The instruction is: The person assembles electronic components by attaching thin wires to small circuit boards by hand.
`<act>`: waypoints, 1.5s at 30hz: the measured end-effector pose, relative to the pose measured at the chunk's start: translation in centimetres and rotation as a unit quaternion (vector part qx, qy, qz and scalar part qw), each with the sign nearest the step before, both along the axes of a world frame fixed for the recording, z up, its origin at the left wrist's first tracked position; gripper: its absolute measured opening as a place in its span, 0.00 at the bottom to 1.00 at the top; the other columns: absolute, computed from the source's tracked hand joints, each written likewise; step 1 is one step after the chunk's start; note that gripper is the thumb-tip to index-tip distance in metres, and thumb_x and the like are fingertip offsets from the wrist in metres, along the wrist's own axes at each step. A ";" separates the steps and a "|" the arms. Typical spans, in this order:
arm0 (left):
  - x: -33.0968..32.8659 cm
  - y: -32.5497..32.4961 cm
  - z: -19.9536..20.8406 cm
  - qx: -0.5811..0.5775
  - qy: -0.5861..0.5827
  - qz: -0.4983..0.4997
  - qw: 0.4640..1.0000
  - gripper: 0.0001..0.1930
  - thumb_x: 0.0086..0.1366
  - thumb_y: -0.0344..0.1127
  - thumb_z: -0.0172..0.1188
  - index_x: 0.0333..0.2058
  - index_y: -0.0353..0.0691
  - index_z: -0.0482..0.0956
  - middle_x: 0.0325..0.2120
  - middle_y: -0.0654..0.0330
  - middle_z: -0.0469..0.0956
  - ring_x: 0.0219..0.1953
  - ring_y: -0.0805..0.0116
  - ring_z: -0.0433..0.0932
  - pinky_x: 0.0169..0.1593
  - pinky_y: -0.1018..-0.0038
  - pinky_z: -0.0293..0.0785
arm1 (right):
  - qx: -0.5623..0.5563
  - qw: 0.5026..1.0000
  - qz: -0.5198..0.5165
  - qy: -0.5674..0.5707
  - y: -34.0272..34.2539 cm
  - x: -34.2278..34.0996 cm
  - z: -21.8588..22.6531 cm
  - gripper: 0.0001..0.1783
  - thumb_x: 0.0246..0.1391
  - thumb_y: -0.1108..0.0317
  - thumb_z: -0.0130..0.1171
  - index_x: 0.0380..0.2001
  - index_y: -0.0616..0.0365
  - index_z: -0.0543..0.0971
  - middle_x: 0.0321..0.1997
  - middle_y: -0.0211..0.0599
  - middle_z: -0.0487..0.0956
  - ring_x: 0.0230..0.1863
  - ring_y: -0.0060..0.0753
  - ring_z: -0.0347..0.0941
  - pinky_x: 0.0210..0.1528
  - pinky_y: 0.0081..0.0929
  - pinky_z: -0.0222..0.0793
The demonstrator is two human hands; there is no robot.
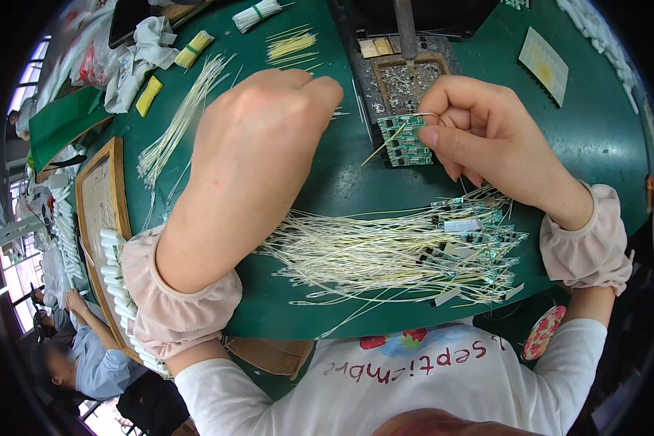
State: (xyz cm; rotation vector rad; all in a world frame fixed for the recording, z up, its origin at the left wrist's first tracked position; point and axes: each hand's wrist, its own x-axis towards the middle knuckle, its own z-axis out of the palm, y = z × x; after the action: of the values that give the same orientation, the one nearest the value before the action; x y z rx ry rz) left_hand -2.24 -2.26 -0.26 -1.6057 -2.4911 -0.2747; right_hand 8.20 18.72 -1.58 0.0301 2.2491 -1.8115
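Note:
My left hand (272, 109) is closed, knuckles up, over the table beside a spread of thin yellow wires (291, 45). Its fingertips are hidden beneath it, so I cannot make out what they hold. With thumb and bent fingers, my right hand (483, 138) grips the right edge of a small green circuit board (407, 145) divided into several strips. A yellow wire (381, 147) lies slantwise across the board's left side. A thin curved wire shows at the right fingertips. Just above the board, a grey metal rod (405, 29) points down into a tray of solder bits (403, 91).
A large heap of white and yellow wires (370, 251) with small boards lies in front of me. More white wires (178, 120), a yellow sponge (149, 97) and tied bundles are at left. A square plate (543, 65) lies right. Another person (98, 356) sits at far left.

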 end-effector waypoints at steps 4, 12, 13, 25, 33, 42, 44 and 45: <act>0.3 0.4 0.3 -0.001 -0.029 0.038 0.999 0.04 0.52 0.24 0.59 0.28 0.36 0.74 0.26 0.55 0.76 0.29 0.54 0.74 0.32 0.69 0.70 | -0.006 1.000 -0.003 0.003 0.0 -0.1 -0.2 0.04 0.57 0.72 0.53 0.31 0.58 0.70 0.14 0.22 0.69 0.13 0.07 0.58 0.13 0.10 0.49; 1.1 0.9 1.4 0.147 -0.330 -0.003 0.933 0.06 0.52 0.20 0.61 0.30 0.34 0.79 0.25 0.64 0.75 0.27 0.78 0.70 0.30 0.83 0.65 | -0.042 0.999 -0.024 -0.014 0.0 -0.1 0.1 0.05 0.57 0.68 0.54 0.31 0.57 0.71 0.15 0.21 0.69 0.13 0.07 0.61 0.12 0.08 0.49; 1.3 0.9 1.3 0.148 -0.330 -0.004 0.932 0.06 0.52 0.20 0.61 0.30 0.34 0.79 0.25 0.64 0.75 0.27 0.78 0.70 0.30 0.83 0.65 | -0.040 0.999 -0.025 -0.015 0.0 -0.1 0.1 0.05 0.57 0.68 0.54 0.31 0.57 0.71 0.15 0.21 0.69 0.13 0.07 0.61 0.12 0.08 0.49; 1.8 1.3 0.7 0.181 -0.396 0.050 0.899 0.03 0.54 0.23 0.63 0.28 0.34 0.79 0.28 0.67 0.74 0.26 0.83 0.68 0.30 0.86 0.63 | -0.070 0.997 -0.015 0.012 -0.2 0.1 -0.1 0.05 0.56 0.69 0.56 0.32 0.59 0.73 0.17 0.20 0.69 0.15 0.06 0.62 0.12 0.07 0.50; 1.9 1.7 0.7 0.201 -0.560 0.058 0.802 0.02 0.57 0.22 0.60 0.28 0.33 0.75 0.34 0.61 0.76 0.32 0.82 0.72 0.36 0.86 0.68 | -0.049 0.997 -0.012 0.052 -0.2 0.1 -0.3 0.05 0.56 0.70 0.57 0.31 0.60 0.73 0.17 0.20 0.69 0.14 0.06 0.62 0.13 0.07 0.51; 1.4 1.9 0.6 0.226 -0.516 0.063 0.824 0.03 0.56 0.22 0.61 0.28 0.34 0.75 0.33 0.62 0.76 0.30 0.83 0.71 0.34 0.87 0.67 | -0.044 0.997 -0.044 0.042 -0.4 -0.2 0.5 0.07 0.59 0.65 0.51 0.35 0.57 0.69 0.16 0.23 0.69 0.13 0.08 0.59 0.13 0.07 0.49; 1.1 2.0 0.4 0.236 -0.505 0.056 0.828 0.03 0.56 0.22 0.61 0.27 0.34 0.75 0.33 0.62 0.77 0.30 0.83 0.71 0.34 0.87 0.66 | -0.052 0.996 -0.058 0.037 -0.4 -0.3 1.0 0.07 0.60 0.64 0.49 0.35 0.56 0.67 0.15 0.24 0.69 0.12 0.09 0.58 0.13 0.07 0.49; 1.0 2.0 0.4 0.246 -0.493 0.050 0.833 0.03 0.56 0.22 0.61 0.27 0.34 0.75 0.33 0.62 0.77 0.30 0.84 0.71 0.34 0.88 0.66 | -0.061 0.995 -0.071 0.033 -0.4 -0.4 1.1 0.07 0.61 0.64 0.47 0.35 0.55 0.66 0.15 0.25 0.69 0.12 0.09 0.57 0.13 0.07 0.48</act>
State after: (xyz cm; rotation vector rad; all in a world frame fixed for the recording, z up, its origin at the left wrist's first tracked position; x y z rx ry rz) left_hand -1.22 -0.22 0.10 -1.2362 -2.6874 -1.9732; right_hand 7.79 18.36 -0.43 0.1122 2.2274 -2.0483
